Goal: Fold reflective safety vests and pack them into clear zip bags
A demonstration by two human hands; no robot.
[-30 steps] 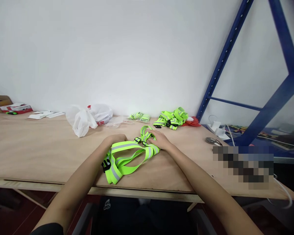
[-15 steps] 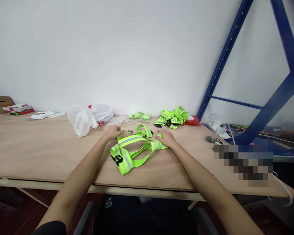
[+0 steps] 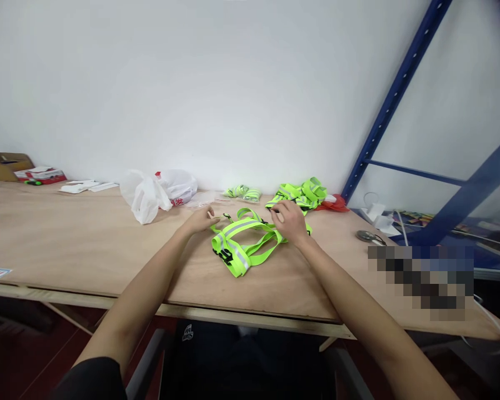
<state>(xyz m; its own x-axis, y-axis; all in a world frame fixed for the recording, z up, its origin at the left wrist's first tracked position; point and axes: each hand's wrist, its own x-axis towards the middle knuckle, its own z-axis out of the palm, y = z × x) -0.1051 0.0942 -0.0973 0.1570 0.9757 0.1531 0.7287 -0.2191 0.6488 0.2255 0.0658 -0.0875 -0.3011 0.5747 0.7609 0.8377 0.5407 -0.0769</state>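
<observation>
A neon yellow-green reflective strap vest (image 3: pixel 242 258), with a grey stripe along its bands and black buckles (image 3: pixel 224 255), lies loosely looped on the wooden table. At its left end my left hand (image 3: pixel 200 219) is closed on a thin strap edge, the fingertips partly turned away. My right hand (image 3: pixel 290 223) is raised over the vest's right side, its fingers pinched together. Whatever those fingers hold is too small to make out. Part of the vest is hidden behind my right hand.
Behind the vest lie a heap of similar green straps (image 3: pixel 302 194), small packed bundles (image 3: pixel 249 194) and a red cloth (image 3: pixel 335 203). White plastic bags (image 3: pixel 144 197) stand back left, a cardboard box (image 3: pixel 6 165) farther left. A blue metal frame (image 3: pixel 394 100) rises at right.
My right hand has lifted from the vest's right end and moved over it, fingers now pinched. My left hand stays at the left end. The view has shifted slightly.
</observation>
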